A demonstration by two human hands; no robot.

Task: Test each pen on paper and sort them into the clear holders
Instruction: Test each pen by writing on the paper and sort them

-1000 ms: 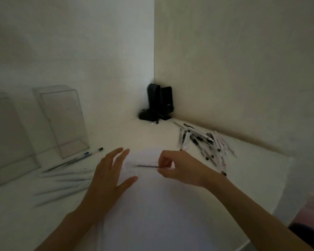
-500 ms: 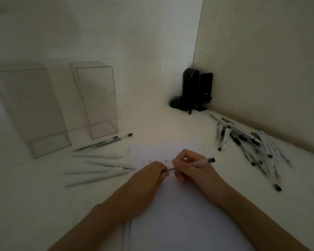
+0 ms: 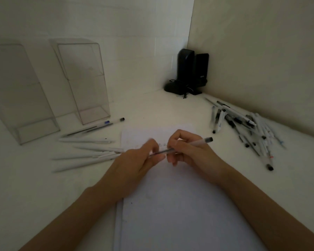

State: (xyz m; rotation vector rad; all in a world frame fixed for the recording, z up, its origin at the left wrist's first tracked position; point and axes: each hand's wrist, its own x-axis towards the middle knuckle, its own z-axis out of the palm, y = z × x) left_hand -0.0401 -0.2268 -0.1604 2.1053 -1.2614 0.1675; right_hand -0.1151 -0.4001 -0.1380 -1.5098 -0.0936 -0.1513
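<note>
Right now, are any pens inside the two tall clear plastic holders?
No, the left clear plastic holder and right clear plastic holder look empty; white pens lie on the white table before them.

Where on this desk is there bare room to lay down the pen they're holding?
Bare desk lies between the right clear holder and the black speakers, behind the paper. More lies left of the left forearm, nearer than the loose white pens, and right of the paper, nearer than the pen pile. Crowded: that pile, and the loose pens between holders and paper.

Holders (image 3: 62, 84) left of paper (image 3: 170, 205); pen pile (image 3: 246, 127) right.
</note>
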